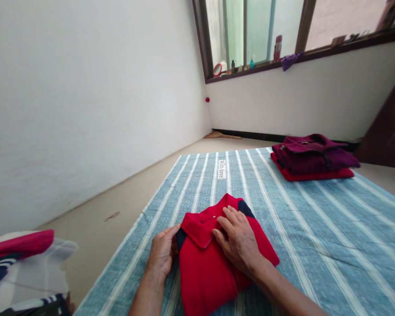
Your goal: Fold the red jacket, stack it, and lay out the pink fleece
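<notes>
A folded red polo shirt [210, 267] with dark navy shoulder patches lies on a blue and white striped cloth [316, 228] spread on the floor. My right hand [238, 239] rests flat on top of the shirt near its collar, fingers stretched out. My left hand [163, 254] is at the shirt's left edge, fingers curled against the fold by the collar.
A stack of folded maroon and red clothes [312, 158] sits at the far right of the cloth. A pile of unfolded clothes [23, 272] lies at the lower left. White walls stand left and ahead, with a window sill [283, 61] holding small bottles.
</notes>
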{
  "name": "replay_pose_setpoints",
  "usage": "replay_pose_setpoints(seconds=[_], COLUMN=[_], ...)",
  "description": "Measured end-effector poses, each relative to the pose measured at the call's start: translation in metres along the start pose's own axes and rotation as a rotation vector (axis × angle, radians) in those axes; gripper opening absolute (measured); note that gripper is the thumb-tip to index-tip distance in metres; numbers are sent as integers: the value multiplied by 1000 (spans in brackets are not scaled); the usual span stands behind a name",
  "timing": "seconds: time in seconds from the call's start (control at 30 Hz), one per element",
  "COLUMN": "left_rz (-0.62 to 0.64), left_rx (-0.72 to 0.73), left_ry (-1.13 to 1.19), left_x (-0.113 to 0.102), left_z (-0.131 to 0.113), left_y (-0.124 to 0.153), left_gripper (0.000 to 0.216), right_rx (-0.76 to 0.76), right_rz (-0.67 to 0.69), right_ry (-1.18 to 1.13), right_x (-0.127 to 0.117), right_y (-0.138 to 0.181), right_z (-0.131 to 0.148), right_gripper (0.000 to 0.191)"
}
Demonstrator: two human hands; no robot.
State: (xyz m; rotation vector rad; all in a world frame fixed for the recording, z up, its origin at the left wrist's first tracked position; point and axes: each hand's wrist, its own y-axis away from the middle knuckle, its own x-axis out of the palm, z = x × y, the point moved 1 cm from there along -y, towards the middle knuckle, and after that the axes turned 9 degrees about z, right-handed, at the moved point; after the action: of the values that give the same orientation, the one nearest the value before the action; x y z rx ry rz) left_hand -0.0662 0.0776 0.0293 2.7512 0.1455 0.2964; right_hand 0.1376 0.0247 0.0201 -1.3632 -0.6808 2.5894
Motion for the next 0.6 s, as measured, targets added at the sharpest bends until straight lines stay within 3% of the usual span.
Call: replay_pose_setpoints(seconds=[0.6], left_rz=[13], left_rx=[2], left_ry=[-1], left_x=[-1], left_z=[0], left_y=[0], left_gripper=[4], right_rx=[-3], right_rz=[10], right_ry=[6], right_x=[0], right_y=[0], right_z=[-1], right_gripper=[17])
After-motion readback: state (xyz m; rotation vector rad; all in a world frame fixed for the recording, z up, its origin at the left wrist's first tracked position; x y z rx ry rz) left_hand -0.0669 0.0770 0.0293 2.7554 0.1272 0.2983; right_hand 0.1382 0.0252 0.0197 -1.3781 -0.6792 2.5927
